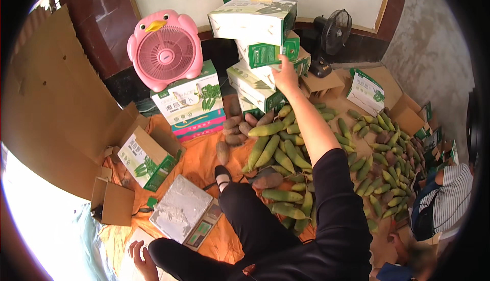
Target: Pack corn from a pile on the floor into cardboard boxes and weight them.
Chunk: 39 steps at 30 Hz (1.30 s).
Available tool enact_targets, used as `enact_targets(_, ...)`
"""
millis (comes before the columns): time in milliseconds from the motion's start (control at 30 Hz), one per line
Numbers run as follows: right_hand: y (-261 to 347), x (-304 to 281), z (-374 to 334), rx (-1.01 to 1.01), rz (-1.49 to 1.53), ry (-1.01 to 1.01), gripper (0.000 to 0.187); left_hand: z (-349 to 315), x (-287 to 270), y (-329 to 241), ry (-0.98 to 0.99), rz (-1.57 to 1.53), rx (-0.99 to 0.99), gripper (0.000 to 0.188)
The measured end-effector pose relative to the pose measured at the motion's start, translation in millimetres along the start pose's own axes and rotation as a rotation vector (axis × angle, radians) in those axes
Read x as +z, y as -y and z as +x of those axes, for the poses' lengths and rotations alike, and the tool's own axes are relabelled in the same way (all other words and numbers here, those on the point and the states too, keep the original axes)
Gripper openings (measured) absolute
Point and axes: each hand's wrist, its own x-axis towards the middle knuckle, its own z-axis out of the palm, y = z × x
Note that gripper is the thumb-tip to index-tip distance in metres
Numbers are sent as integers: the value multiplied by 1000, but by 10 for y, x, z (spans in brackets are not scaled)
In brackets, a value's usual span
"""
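My right arm stretches forward to a stack of white and green cartons (pixel 255 23). There my right hand (pixel 286 75) is closed at the edge of a green-and-white carton (pixel 265 75) in the middle of the stack, thumb and finger against it. Low on the left, my left hand (pixel 144 261) holds nothing, its fingers loosely bent and apart. It is beside my knee, near a flat digital scale (pixel 181 210) with a bare, smudged metal top. Under my right arm lies a heap of long green radishes (pixel 268 150), with reddish-brown roots (pixel 268 181) among them.
A pink duck-shaped fan (pixel 166 51) stands on cartons (pixel 189 99) at the back left. A black fan (pixel 334 30) stands behind the stack. An open carton (pixel 145 158) sits on the orange sheet (pixel 214 153). Another person (pixel 444 199) is at the far right.
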Motion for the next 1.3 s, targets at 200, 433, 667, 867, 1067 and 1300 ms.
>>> enact_targets(200, 73, -252, 757, 7, -211, -138, 66, 277, 215, 0, 16, -5, -38, 22)
enact_targets(433, 114, -160, 1455, -39, -278, -174, 64, 891, 563, -320, 137, 33, -45, 21)
enact_targets(667, 16, 54, 1667, -67, -308, -148, 54, 2206, 1433, -1122, 397, -376, -87, 33)
enact_targets(867, -63, 7, 1572, -248, -392, -248, 41, 3566, 2646, -2602, 713, -818, -24, 64)
enact_targets(1067, -6, 115, 1426, -352, -354, -256, 34, 4169, 3494, -3752, 858, -1193, -138, 92)
enact_targets(1300, -67, 25, 1512, -405, -292, -244, 39, 4254, 4075, -4252, 970, -1215, -127, 98)
